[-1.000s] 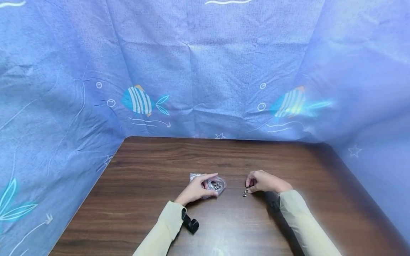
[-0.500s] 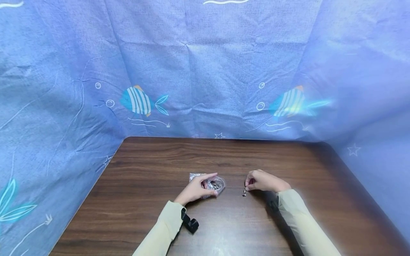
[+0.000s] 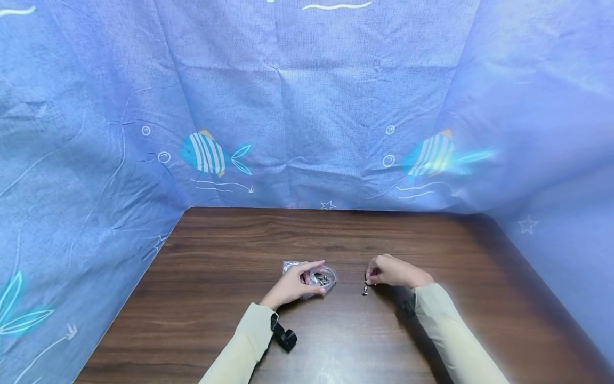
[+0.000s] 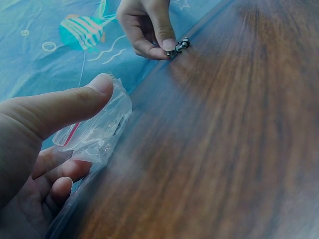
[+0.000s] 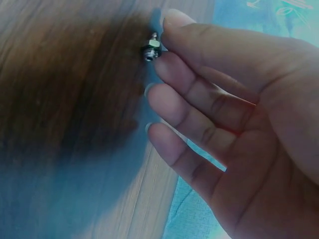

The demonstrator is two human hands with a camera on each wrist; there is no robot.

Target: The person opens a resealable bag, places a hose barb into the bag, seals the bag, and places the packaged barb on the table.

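Right hand pinches a small metal piece, perhaps a threaded fitting, over the counter; at its nine o'clock, the left hand grips a clear bag.

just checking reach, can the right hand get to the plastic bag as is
Probably yes: only tabletop shows between the right hand and the plastic bag, though that hand pinches a metal fitting.

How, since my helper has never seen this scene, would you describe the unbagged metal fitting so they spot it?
Start at the brown table and go to the right hand. At its fingertips is the small, shiny metal fitting. Unlike the metal pieces inside the clear bag in the left hand, it is outside the bag.
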